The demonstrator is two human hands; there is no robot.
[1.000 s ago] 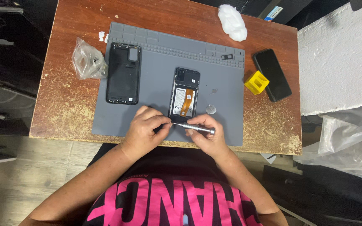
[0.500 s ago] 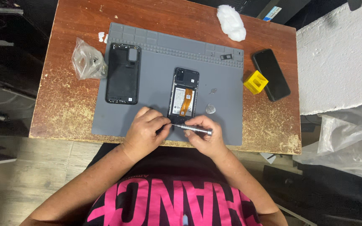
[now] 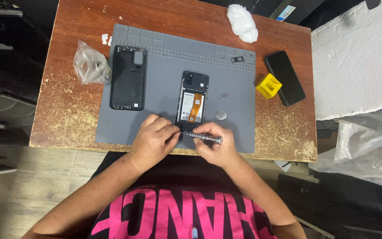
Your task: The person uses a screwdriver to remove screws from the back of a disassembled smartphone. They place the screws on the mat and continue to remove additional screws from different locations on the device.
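An opened phone (image 3: 192, 100) lies face down in the middle of the grey work mat (image 3: 155, 106), its battery and an orange flex cable exposed. My left hand (image 3: 153, 139) pinches the phone's near end. My right hand (image 3: 215, 144) grips a slim metal screwdriver (image 3: 202, 136), which lies almost level with its tip toward the phone's bottom edge, next to my left fingers. The phone's black back cover (image 3: 128, 77) rests inside up on the mat's left part.
A small pick (image 3: 220, 114) and a tiny part (image 3: 223, 95) lie right of the phone. A yellow block (image 3: 268, 85) and a second black phone (image 3: 284, 77) sit at the right. A clear plastic bag (image 3: 90, 67) lies left, white wadding (image 3: 242, 22) at the back.
Both hands stay at the phone's near end. The screwdriver has shifted only slightly; nothing else on the table has moved.
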